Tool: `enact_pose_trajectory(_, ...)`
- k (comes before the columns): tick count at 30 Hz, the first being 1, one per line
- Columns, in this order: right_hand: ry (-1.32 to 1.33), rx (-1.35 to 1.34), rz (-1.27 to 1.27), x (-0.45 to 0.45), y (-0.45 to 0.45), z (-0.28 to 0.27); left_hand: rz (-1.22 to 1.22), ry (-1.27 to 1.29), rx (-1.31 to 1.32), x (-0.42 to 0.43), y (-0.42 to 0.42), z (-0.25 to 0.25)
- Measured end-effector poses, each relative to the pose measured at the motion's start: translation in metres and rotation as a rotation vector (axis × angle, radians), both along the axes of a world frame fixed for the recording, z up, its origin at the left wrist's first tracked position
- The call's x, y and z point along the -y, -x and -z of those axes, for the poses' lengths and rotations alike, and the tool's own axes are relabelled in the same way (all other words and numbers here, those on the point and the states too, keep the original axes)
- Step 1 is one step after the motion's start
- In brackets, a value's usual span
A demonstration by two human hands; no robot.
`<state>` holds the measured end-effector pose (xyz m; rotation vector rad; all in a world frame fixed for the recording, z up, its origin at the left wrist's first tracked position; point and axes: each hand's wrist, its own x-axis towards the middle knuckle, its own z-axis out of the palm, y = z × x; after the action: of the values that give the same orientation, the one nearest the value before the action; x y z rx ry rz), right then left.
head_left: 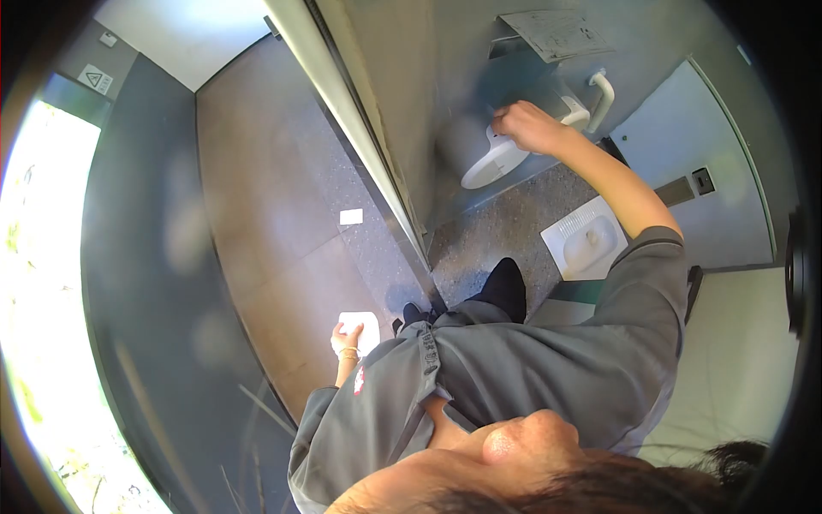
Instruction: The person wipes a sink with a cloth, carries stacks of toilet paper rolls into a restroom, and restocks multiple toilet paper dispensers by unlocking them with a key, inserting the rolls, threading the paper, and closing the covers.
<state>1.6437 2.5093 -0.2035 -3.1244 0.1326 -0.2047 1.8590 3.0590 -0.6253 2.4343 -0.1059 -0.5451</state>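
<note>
My left hand [346, 336], low beside my body, is closed on a white roll of paper [368, 331], its fingers across the near side. At the wall on the right, my right hand [533, 128] reaches out with curled fingers on a paper dispenser. The dispenser has a white part [497, 164] below the hand and a dark, see-through part [516, 79] above it. My fingertips are partly hidden, so their exact grip is unclear.
A squat toilet [587, 240] is set in the floor at right. A white grab bar [602, 101] and a paper notice [556, 34] are on the wall. A partition edge [360, 128] stands between my hands. A white piece [351, 217] lies on the floor.
</note>
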Motion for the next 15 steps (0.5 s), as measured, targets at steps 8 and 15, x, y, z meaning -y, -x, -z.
enact_pose_trajectory(8,0.113,0.209,0.121,-0.047,0.044,0.019,0.542,0.052,0.05,0.062,0.015,-0.065)
enact_pose_trajectory(15,-0.344,0.526,0.414,-0.099,0.086,0.062,1.034,0.05,0.021,0.127,0.049,-0.122)
